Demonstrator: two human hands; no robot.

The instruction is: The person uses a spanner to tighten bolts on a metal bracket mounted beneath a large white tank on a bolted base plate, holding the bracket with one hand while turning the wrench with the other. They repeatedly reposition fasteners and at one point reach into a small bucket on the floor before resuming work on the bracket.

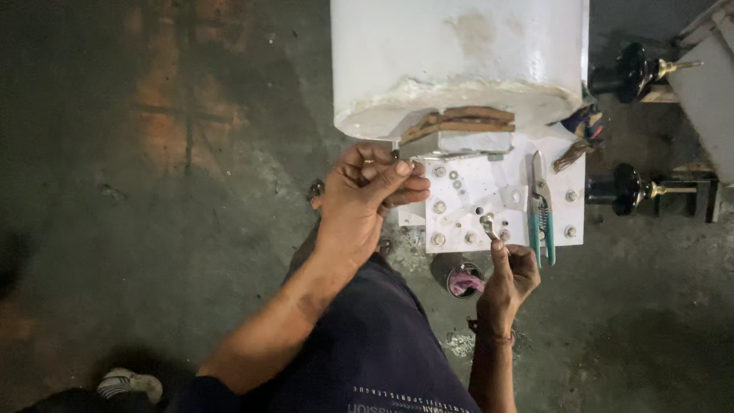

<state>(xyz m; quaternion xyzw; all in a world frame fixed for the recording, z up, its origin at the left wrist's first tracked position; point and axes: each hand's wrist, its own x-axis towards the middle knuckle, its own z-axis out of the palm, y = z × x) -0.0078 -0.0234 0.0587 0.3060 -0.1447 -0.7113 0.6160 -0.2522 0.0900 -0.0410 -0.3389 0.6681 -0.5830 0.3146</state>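
Person squats over a white plate bolted at the foot of a big white tank, knees either side, so both hands reach w/o stretching. Left hand sits at the plate's upper-left corner, fingers curled tight and thumb pressed across them at a small bolt by the grey bracket; looks like a pinch grip, prob. steadying the piece, tho I can't see what's inside the fist. Right hand comes up from below, closed round the handle of a small spanner, thumb along the shaft; spanner head rests on the plate near its lower middle, just beside a hole, angled so the wrist can swing. Green-handled pliers lie flat on the plate's right side, jaws pointing to the tank, parked within reach of the right hand. Brown wedge pieces are stacked betw. tank base and bracket, seemingly as packing. Count: 1 spanner, 1 pliers, approx. 6 bolt heads showing on the plate, 2 or 3 wedges, 2 black knobs w/ brass stems off to the right. A round tin w/ a pink rag sits on the floor just below the plate, betw. the hands.
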